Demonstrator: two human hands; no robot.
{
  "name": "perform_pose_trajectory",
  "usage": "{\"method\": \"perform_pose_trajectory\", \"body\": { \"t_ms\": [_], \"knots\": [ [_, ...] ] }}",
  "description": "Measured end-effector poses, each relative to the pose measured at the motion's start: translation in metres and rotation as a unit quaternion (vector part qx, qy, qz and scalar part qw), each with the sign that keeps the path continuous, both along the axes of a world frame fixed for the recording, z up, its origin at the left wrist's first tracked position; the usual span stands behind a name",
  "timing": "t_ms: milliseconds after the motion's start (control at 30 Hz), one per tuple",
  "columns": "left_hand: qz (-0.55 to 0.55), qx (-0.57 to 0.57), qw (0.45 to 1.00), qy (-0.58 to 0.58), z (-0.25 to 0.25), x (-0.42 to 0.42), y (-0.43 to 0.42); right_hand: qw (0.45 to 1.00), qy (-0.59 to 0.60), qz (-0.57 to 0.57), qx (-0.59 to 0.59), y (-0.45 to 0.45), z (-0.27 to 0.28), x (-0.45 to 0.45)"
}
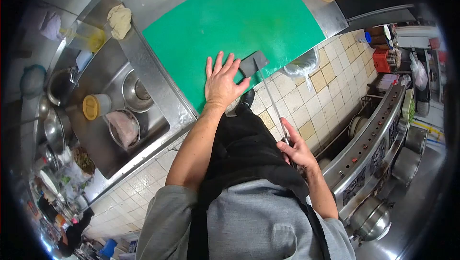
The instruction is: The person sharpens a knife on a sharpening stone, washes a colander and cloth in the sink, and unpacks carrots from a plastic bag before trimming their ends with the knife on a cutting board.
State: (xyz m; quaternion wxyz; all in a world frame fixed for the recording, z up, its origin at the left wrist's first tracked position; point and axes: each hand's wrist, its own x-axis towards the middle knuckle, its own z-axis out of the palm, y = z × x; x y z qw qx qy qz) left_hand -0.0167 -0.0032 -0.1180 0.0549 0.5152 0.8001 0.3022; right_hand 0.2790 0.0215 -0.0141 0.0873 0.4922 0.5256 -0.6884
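Note:
My left hand [223, 80] lies flat with its fingers spread on a green cutting board [215, 20]. Its index finger and thumb come right up to a dark grey block [248, 66] that looks like a sharpening stone, at the board's near edge. Whether they press on the block I cannot tell. My right hand [299, 151] is closed round the handle of a long, narrow-bladed knife [273, 98], out over the floor. The blade points away from me, and its tip end lies over the grey block. Most of the handle is hidden in my fingers.
To the left, a steel sink [100, 147] holds metal bowls, a yellow-lidded tub [91, 107] and a piece of raw meat [123, 128]. A crumpled cloth [119, 22] lies on its ledge. A stove [364, 152] stands right; another person [74, 231] is at lower left.

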Motion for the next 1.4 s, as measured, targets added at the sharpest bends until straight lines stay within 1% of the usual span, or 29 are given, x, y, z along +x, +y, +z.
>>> {"method": "perform_pose_trajectory", "body": {
  "t_ms": [33, 100, 133, 167, 233, 300, 400, 633, 700, 767, 833, 900, 967, 1033, 1167, 1267, 1400],
  "knots": [
    [0.005, -0.003, 1.000, 0.000, 0.000, 0.000, 0.000, 1.000, 0.000, 0.005, -0.003, 0.002, -0.003, 0.003],
    [0.004, -0.001, 1.000, -0.001, -0.001, 0.000, 0.000, 0.993, 0.061, -0.081, -0.057, 0.004, -0.012, 0.011],
    [0.002, -0.002, 1.000, -0.003, -0.001, -0.001, 0.000, 0.987, 0.088, -0.114, -0.065, 0.004, -0.018, 0.016],
    [0.005, -0.004, 1.000, -0.003, -0.001, 0.000, -0.001, 0.988, 0.088, -0.111, -0.067, 0.005, -0.020, 0.017],
    [0.003, -0.004, 1.000, -0.008, -0.001, 0.000, 0.000, 0.976, 0.087, -0.178, -0.086, 0.007, -0.024, 0.018],
    [0.003, -0.005, 1.000, -0.007, -0.002, -0.001, 0.000, 0.982, 0.080, -0.159, -0.068, 0.011, -0.029, 0.016],
    [0.002, -0.005, 1.000, -0.005, -0.002, 0.000, -0.001, 0.994, 0.022, -0.100, -0.032, 0.020, -0.048, 0.019],
    [0.001, 0.002, 1.000, -0.010, -0.002, 0.000, -0.001, 0.995, 0.002, -0.092, -0.036, 0.021, -0.052, 0.015],
    [0.000, 0.004, 1.000, -0.010, -0.001, 0.000, -0.001, 0.994, -0.006, -0.084, -0.070, 0.020, -0.053, 0.015],
    [0.000, 0.005, 1.000, -0.010, 0.000, -0.001, 0.000, 0.994, -0.010, -0.087, -0.067, 0.018, -0.060, 0.017],
    [0.000, 0.007, 1.000, -0.014, 0.000, 0.000, 0.000, 0.995, -0.048, -0.069, -0.053, 0.020, -0.060, 0.016],
    [0.000, 0.005, 1.000, -0.018, 0.001, 0.000, 0.000, 0.996, -0.047, -0.066, -0.041, 0.022, -0.063, 0.008],
    [-0.003, -0.001, 1.000, -0.022, 0.002, -0.001, 0.000, 0.997, -0.065, -0.038, 0.010, 0.030, -0.069, -0.006],
    [-0.001, -0.002, 1.000, -0.017, 0.004, -0.001, 0.001, 0.998, -0.022, -0.002, 0.065, 0.054, -0.078, -0.034],
    [-0.004, 0.002, 1.000, -0.009, 0.003, 0.000, -0.001, 0.997, -0.005, -0.022, 0.073, 0.097, -0.077, -0.095],
    [-0.002, 0.008, 1.000, -0.010, 0.002, -0.001, 0.000, 0.997, -0.014, -0.015, 0.071, 0.084, -0.070, -0.076],
    [0.000, 0.005, 1.000, -0.015, 0.002, -0.001, 0.001, 0.995, -0.082, -0.028, 0.038, 0.035, -0.057, -0.011]
  ]
}}
